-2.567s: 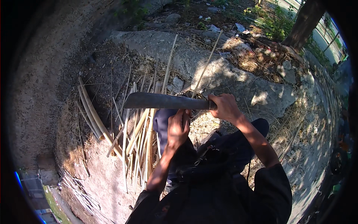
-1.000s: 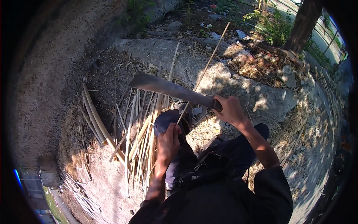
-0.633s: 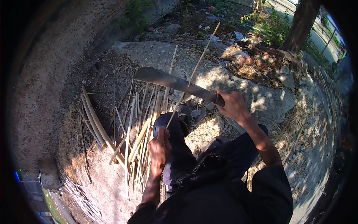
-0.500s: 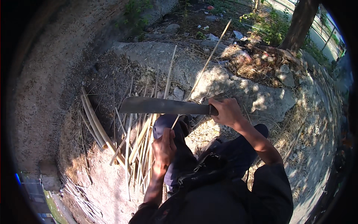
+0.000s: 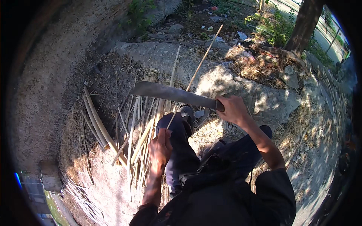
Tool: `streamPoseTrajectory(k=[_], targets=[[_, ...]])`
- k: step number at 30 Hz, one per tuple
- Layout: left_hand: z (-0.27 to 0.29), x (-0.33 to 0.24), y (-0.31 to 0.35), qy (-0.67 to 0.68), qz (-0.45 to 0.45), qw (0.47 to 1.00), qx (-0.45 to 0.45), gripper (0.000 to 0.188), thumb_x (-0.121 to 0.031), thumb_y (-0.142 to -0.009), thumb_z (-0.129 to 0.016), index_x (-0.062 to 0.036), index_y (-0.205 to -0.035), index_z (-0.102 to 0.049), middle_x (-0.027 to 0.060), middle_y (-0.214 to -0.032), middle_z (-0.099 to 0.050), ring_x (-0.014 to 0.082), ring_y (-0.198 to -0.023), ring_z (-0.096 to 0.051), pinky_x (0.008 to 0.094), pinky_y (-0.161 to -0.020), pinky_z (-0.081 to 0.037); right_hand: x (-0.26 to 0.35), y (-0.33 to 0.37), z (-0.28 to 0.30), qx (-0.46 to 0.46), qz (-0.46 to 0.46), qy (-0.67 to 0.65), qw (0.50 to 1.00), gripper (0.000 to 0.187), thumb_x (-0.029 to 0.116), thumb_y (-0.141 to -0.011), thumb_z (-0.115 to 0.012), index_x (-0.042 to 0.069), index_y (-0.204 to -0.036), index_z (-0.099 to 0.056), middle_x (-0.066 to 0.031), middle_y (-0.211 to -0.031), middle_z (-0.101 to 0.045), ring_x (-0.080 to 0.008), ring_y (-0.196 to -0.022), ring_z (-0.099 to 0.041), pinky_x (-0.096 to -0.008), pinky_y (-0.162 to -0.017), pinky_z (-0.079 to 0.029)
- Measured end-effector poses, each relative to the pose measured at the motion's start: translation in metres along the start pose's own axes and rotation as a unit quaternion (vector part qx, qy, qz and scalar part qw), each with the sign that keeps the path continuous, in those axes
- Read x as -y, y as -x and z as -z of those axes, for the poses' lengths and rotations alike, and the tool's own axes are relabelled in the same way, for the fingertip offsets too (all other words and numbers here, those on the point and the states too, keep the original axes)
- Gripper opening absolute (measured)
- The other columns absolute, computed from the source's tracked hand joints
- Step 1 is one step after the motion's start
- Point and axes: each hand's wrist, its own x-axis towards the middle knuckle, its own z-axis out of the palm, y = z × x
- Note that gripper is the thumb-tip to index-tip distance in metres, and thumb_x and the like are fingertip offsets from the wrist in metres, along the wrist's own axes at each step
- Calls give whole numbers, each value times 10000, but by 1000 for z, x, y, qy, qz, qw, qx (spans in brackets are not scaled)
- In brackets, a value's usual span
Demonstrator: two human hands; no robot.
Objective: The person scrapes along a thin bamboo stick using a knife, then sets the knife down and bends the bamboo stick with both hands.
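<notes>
A long, thin bamboo strip [image 5: 199, 67] slants up and away from my left hand [image 5: 160, 148], whose fingers are pinched round its near end by my left knee. My right hand [image 5: 233, 110] is wrapped round the dark handle of a machete [image 5: 169, 93]. The broad blade points left and lies across the strip about midway along it; whether the edge touches the strip I cannot tell. Left of my knee, several split bamboo strips [image 5: 131, 141] lie in a loose, crossed pile on the ground.
Thicker bamboo lengths [image 5: 98, 119] lie left of the pile. Another bundle of thin strips [image 5: 83, 201] rests at the lower left. A large stone slab [image 5: 256, 100] spans the ground ahead, with litter and dry grass beyond it. A tree trunk [image 5: 304, 28] stands at the far right.
The machete's tip has swung up and to the right, so the blade now tilts. My left hand has shifted slightly left, and the strip's far end has moved left too.
</notes>
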Motion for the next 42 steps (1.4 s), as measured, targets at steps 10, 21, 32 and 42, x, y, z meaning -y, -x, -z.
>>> streamPoseTrajectory(k=[10,21,32,42], targets=[[-5,1,7,131,15,991,8,117,-150,-1086,-617,-63,-1118,-688,110,-745,-714,251,-605,-714,371,-546,-501,0,8,14,24,-7,4,1000,410,254,-788,-813,165,-1170,-695,-124,-738,-721,-373,-757,-746,-513,-734,-593],[-24,5,25,242,39,969,-12,354,-280,-1148,-535,-33,-944,-686,-22,-671,-514,45,-616,-374,279,-553,-263,-6,19,7,13,8,7,1000,400,228,-787,-785,186,-1173,-691,-112,-729,-726,-364,-746,-753,-526,-720,-598],[-8,0,26,134,37,990,31,126,-115,-1092,-586,-57,-1009,-661,84,-716,-681,169,-508,-598,318,-490,-422,-30,19,1,-16,0,-22,1000,393,245,-775,-813,137,-1137,-707,-113,-731,-705,-373,-682,-717,-482,-723,-570],[-9,-1,28,92,40,995,10,104,-107,-1078,-595,-62,-1008,-657,144,-778,-736,348,-671,-757,413,-557,-536,-30,11,14,38,-18,-50,998,353,233,-771,-814,127,-1095,-725,-135,-739,-708,-380,-718,-718,-477,-724,-575]])
